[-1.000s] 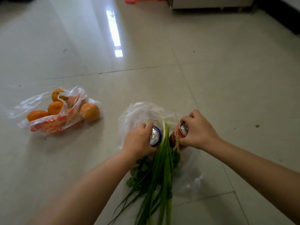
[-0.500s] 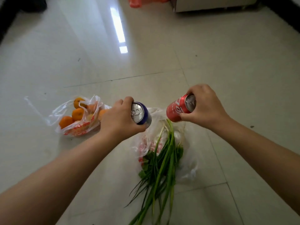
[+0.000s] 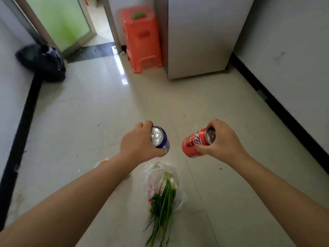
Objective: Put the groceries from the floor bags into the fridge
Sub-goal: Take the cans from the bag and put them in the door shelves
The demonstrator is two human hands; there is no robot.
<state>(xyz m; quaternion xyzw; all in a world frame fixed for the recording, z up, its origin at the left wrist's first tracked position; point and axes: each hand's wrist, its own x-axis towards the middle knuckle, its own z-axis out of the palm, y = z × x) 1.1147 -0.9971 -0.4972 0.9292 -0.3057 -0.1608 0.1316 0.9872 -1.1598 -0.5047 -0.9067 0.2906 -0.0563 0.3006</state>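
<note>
My left hand (image 3: 138, 144) grips a blue drink can (image 3: 161, 139) by its top, held in the air over the floor. A red cola can (image 3: 194, 143) is gripped the same way by my right hand (image 3: 222, 140), tilted to the left. Below them on the tiles lies a clear plastic bag (image 3: 156, 175) with green onions (image 3: 162, 202) spilling out toward me. The white fridge (image 3: 199, 36) stands shut ahead, at the far right. Only a corner of the bag of oranges (image 3: 102, 161) shows past my left forearm.
An orange plastic stool (image 3: 141, 38) stands left of the fridge. A black rubbish bag (image 3: 42, 61) sits at the far left by a glass door (image 3: 58, 20). Walls with black skirting run along both sides of the tiled floor (image 3: 89, 113).
Both hands lifted the cans out of the bag and raised them. The view tilted up from the floor, bringing the fridge, stool and doorway into sight.
</note>
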